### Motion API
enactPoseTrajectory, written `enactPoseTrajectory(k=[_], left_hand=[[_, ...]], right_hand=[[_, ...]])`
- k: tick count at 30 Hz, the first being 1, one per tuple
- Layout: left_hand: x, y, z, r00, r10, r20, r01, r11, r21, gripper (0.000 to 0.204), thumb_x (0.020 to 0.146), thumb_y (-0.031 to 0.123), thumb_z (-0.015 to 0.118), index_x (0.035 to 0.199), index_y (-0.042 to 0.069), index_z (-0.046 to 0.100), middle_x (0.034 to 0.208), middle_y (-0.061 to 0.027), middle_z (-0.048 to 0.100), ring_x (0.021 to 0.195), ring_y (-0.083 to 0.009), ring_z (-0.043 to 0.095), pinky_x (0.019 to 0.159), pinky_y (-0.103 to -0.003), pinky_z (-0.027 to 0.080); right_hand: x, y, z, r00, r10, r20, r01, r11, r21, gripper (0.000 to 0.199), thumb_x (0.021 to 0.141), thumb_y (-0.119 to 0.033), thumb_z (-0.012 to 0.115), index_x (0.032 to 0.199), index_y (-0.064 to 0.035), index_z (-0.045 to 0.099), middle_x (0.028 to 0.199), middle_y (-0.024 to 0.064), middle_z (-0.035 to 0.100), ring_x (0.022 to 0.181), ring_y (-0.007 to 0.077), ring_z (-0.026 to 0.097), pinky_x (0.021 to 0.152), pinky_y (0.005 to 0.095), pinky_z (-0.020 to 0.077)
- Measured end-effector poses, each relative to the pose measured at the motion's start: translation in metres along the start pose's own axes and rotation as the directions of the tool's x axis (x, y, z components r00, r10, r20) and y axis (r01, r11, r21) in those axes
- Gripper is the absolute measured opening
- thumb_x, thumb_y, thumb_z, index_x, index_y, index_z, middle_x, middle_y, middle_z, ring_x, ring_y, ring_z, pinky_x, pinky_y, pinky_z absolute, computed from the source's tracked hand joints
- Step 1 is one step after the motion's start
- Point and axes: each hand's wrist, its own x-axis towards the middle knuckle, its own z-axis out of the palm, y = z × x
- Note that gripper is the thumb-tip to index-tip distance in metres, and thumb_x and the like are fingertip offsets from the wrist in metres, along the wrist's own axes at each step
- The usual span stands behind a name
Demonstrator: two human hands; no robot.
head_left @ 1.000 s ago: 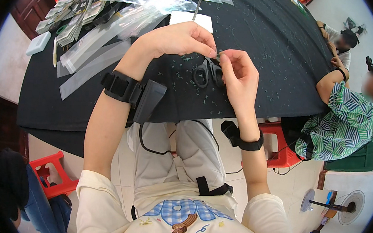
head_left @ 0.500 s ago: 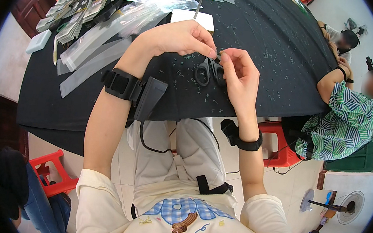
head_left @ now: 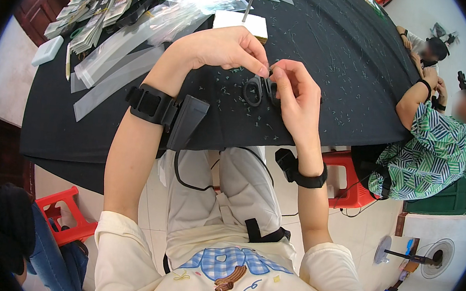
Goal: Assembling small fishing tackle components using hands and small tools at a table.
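Note:
My left hand reaches over the black cloth from the left, thumb and index finger pinched together. Just beside its fingertips, my right hand is also closed in a pinch. Whatever sits between the fingers is too small to make out. Black-handled scissors lie on the cloth below the fingertips, their far handle partly covered by my right hand. Behind my left hand stands a white block with a thin metal rod upright on it.
Clear plastic sleeves spread over the table's left side, near stacks of printed cards and a white box. Small thread scraps dot the black tablecloth. A person in a patterned shirt sits at the right edge.
My right hand has shifted slightly left, its fingertips nearer my left hand's and covering more of the scissors. My left hand has barely moved. The person at the right has raised a hand.

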Motion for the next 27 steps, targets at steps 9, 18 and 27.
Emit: enactPoseTrajectory(k=[9,18,27], left_hand=[[0.0012,-0.0042,-0.0013,0.999,-0.035,0.011,0.035,0.999,0.010,0.017,0.078,0.022,0.072,0.082,0.006,0.070,0.060,0.0077,0.051,0.047,-0.0008,0.030,0.042,-0.021,0.019],[0.0005,-0.0016,-0.0008,0.999,-0.032,0.004,0.032,0.999,0.035,0.018,0.077,0.022,0.072,0.084,0.005,0.071,0.062,0.0064,0.055,0.047,-0.0010,0.030,0.042,-0.021,0.019],[0.0003,-0.0020,0.0000,1.000,-0.022,0.008,0.022,0.999,0.038,0.019,0.077,0.023,0.073,0.083,0.006,0.071,0.062,0.0070,0.055,0.048,-0.0008,0.031,0.043,-0.021,0.020]], right_hand=[[0.0006,0.0009,0.0002,0.998,-0.037,0.040,0.039,0.998,-0.046,0.009,0.087,-0.007,0.058,0.092,0.0005,0.060,0.077,0.0040,0.057,0.060,0.0088,0.050,0.054,0.0215,0.0398],[0.0006,-0.0002,-0.0001,1.000,-0.031,-0.003,0.031,0.997,-0.068,0.007,0.084,-0.006,0.060,0.088,-0.0003,0.062,0.074,0.0029,0.058,0.058,0.0069,0.049,0.051,0.0204,0.0393],[0.0006,0.0003,0.0009,0.999,-0.041,-0.017,0.040,0.997,-0.066,0.007,0.083,-0.006,0.062,0.087,-0.0011,0.064,0.073,0.0026,0.058,0.057,0.0067,0.048,0.050,0.0204,0.0388]])
